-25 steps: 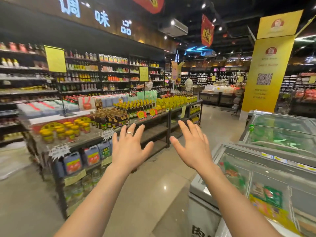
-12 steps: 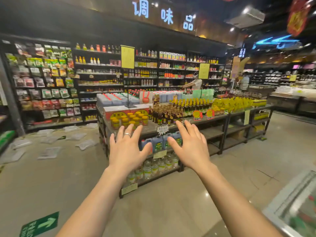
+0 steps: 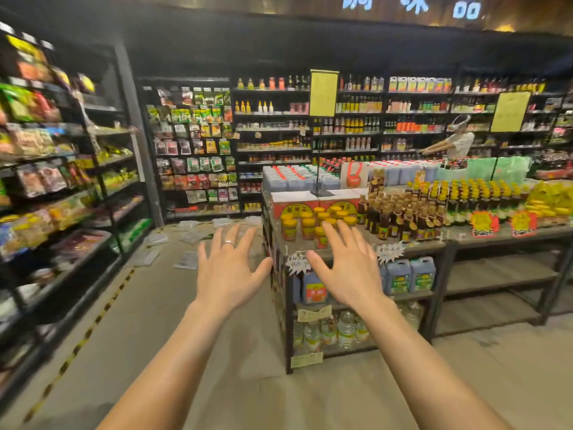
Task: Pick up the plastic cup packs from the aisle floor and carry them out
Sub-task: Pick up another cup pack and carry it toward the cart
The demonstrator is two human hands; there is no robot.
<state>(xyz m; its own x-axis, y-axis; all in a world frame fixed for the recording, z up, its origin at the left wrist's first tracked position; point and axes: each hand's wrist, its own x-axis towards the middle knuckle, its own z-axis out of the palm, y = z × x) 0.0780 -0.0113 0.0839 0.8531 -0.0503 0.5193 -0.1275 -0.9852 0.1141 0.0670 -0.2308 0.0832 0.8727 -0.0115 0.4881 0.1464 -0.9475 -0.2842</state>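
Several clear plastic cup packs lie scattered flat on the aisle floor ahead, between the left shelving and the display table; more cup packs lie farther back near the rear shelves. My left hand, with a ring on one finger, is stretched forward, fingers spread, palm down, holding nothing. Beside it my right hand is held out the same way, empty. Both hands hover in the air well short of the packs.
A display table of jars and sauce bottles stands at centre right, jugs on its lower shelves. Snack shelving lines the left side, with a yellow-black floor stripe along it. A person reaches toward the back shelves.
The view has swung left, away from the freezer chests and into the aisle. The packs on the floor have come into view. Both hands stay spread and empty.
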